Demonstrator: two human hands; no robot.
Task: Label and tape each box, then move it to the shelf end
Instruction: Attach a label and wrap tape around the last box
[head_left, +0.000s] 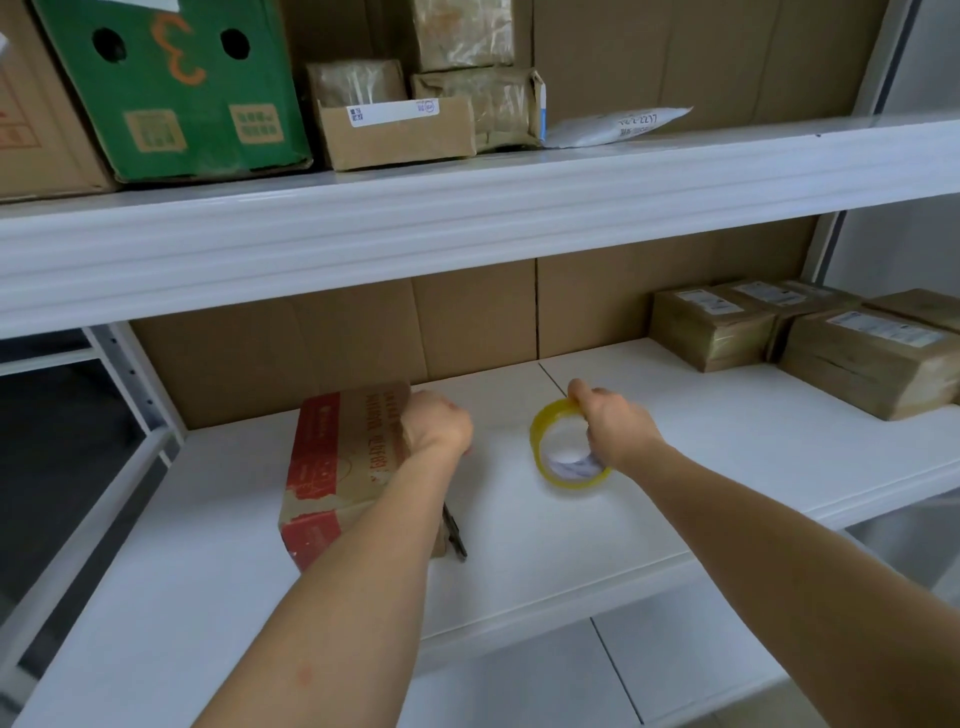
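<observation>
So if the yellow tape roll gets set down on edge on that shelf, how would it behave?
The tape roll is a round ring, so on edge it would probably roll along the smooth white shelf. Its hollow core suggests it is light, and the right hand lifts it by the rim alone. Its glossy surface may be slightly slippery.

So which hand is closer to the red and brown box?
Left. The left hand rests on the red and brown box; the right hand holds the tape roll off to its right.

One head-worn view looks forward and down, close over the white shelf (649, 467), arms reaching in.
</observation>
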